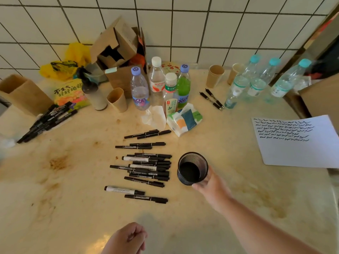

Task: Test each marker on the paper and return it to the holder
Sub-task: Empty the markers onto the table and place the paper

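A black mesh holder (192, 168) stands empty near the table's middle, and my right hand (211, 186) grips its right side. Just left of it lie several black markers (146, 166) in a loose row, some with white labels. The white paper (300, 142), covered in black test squiggles on its upper half, lies at the right edge. My left hand (126, 239) rests near the front edge with the fingers curled in and nothing in it.
Another heap of black markers (47, 121) lies at the far left beside a cardboard box (22, 94). Plastic bottles (157, 83), paper cups (214, 76), a tissue pack (185, 120) and two pens (212, 100) crowd the back by the tiled wall.
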